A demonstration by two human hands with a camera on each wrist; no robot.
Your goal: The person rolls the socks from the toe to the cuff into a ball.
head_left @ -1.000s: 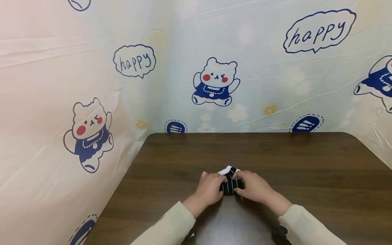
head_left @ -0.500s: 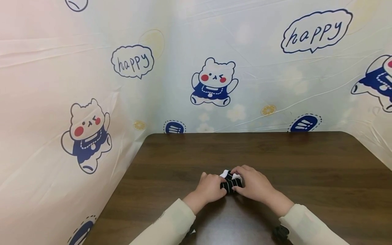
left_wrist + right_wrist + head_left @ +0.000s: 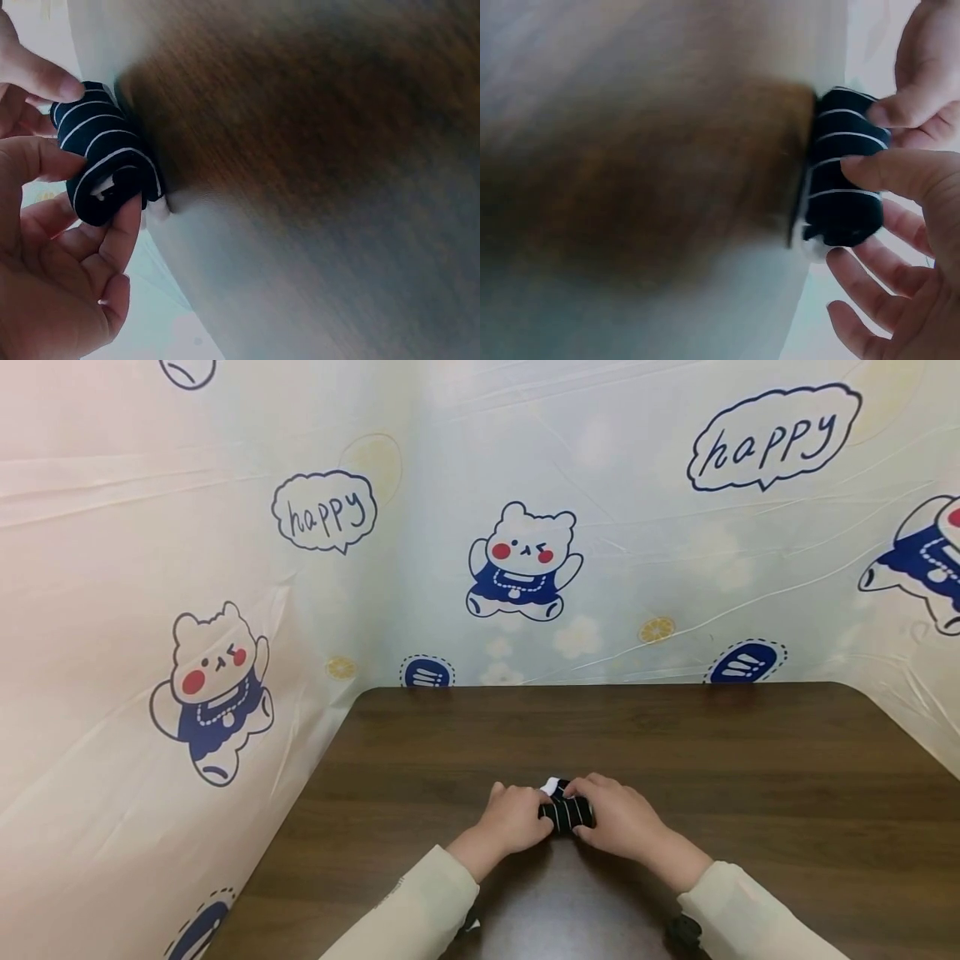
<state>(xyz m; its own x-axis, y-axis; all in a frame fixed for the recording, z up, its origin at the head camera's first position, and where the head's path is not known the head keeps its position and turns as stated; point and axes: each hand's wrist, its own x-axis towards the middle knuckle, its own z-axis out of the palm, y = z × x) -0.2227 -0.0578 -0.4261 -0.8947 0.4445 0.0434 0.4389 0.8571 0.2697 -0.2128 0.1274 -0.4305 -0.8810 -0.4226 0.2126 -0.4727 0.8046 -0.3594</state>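
A black sock (image 3: 567,815) with thin white stripes lies rolled up on the table, a white part showing at its far side. My left hand (image 3: 513,820) grips the roll's left end, thumb on the near side. At the other end my right hand (image 3: 621,818) holds it between thumb and fingers. The left wrist view shows the spiral end of the rolled sock (image 3: 112,154) with my left hand's (image 3: 67,277) fingers around it. From the right wrist view, my right thumb lies on the striped roll (image 3: 844,169), fingers spread under the end.
The brown wooden table (image 3: 675,735) extends around both hands. Behind and to the left hangs a pale curtain (image 3: 420,568) printed with bears and "happy" bubbles. A dark object (image 3: 684,931) sits by the right sleeve.
The sock has been rolled up further away from me, going from a longer flat strip to a short roll. My right hand lifted slightly, then came back down on it.
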